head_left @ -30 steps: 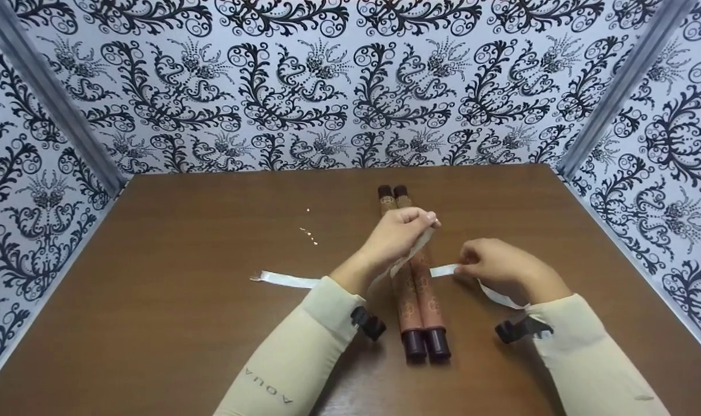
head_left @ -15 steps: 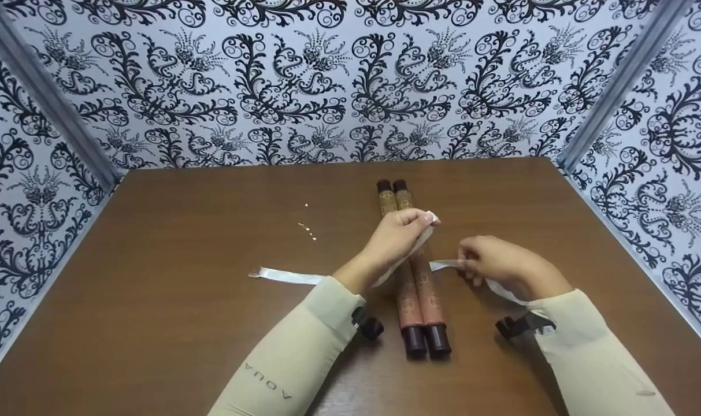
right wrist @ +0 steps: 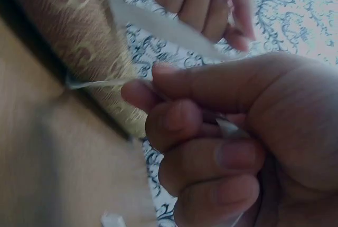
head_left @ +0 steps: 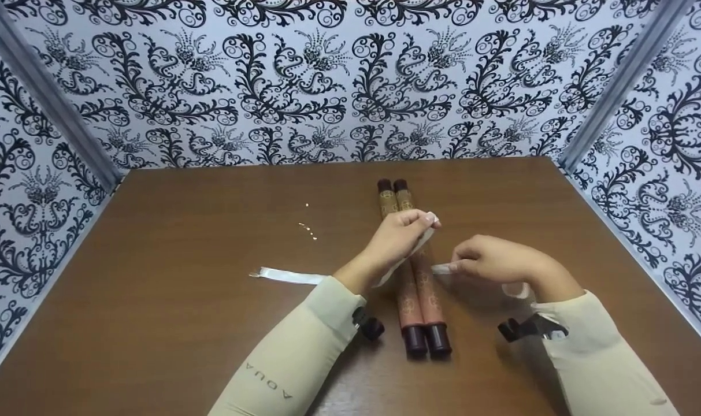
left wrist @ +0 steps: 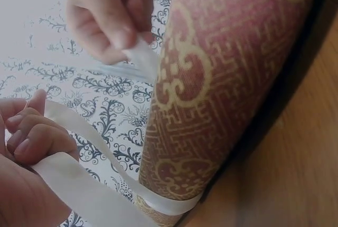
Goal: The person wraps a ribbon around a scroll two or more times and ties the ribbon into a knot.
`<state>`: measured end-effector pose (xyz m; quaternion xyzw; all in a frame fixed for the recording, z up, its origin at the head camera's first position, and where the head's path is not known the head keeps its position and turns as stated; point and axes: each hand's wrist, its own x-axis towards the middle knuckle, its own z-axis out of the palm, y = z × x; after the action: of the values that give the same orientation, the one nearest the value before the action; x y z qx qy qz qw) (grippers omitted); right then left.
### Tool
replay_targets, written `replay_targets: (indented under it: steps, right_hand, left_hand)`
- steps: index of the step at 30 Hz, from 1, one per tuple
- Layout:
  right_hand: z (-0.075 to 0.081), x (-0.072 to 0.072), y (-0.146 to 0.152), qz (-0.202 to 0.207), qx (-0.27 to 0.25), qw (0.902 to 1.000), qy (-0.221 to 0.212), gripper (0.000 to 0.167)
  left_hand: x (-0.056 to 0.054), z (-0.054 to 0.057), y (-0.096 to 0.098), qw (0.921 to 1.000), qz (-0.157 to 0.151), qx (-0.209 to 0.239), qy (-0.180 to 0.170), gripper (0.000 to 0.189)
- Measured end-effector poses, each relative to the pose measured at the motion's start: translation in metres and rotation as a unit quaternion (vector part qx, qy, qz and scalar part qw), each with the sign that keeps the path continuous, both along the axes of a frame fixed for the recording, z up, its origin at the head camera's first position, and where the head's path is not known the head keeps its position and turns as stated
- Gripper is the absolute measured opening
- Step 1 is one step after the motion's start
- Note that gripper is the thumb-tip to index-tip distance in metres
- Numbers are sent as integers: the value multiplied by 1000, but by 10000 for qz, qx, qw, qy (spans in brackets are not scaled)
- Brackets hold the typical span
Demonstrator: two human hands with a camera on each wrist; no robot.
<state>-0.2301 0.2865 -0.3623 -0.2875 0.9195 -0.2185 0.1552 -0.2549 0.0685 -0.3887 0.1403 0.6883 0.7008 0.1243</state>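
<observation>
Two rolled scrolls in patterned red-gold brocade, a left scroll (head_left: 408,303) and a right scroll (head_left: 431,300), lie side by side with dark end knobs. My left hand (head_left: 393,234) is above them, thumb and fingers pinching a white ribbon (head_left: 421,241). In the left wrist view, ribbon (left wrist: 169,203) bends round the brocade. To the right of the scrolls, my right hand (head_left: 497,260) pinches a white ribbon length (head_left: 441,269) that reaches the right scroll's side. In the right wrist view, this ribbon (right wrist: 97,84) runs taut and edge-on from the fingertips. Its route under the scrolls is hidden.
A ribbon tail (head_left: 289,277) with a frayed end lies left on the brown tabletop (head_left: 171,323). Small pale flecks (head_left: 308,230) are scattered farther back. Black-and-white patterned walls (head_left: 350,86) enclose the table behind and at both sides.
My right hand has shifted and turned slightly, and less ribbon shows between it and the scroll. The ribbon trailing behind it now curls below the wrist. My left hand stays almost still.
</observation>
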Motion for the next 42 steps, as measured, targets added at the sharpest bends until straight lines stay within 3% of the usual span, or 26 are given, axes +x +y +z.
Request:
replay_targets:
  steps: [9, 13, 27, 35, 42]
  right_hand:
    - [20, 8, -13, 83, -553, 9980, -297, 20]
    - [32, 8, -18, 117, -667, 9973, -275, 19]
    - [77, 7, -39, -49, -984, 9951, -100, 23]
    - [101, 0, -44, -393, -1287, 9905, -293, 35]
    - [101, -20, -45, -624, -1627, 9847, 71, 34]
  left_hand:
    - [0, -2, -1, 9993, -241, 260, -80, 23]
    - [-1, -3, -1, 9984, -359, 431, -57, 24]
    - [1, -1, -3, 9987, -357, 367, 33, 29]
    - [1, 1, -2, 9994, -296, 80, 149, 26]
    - [1, 1, 0, 9989, -419, 174, 96, 27]
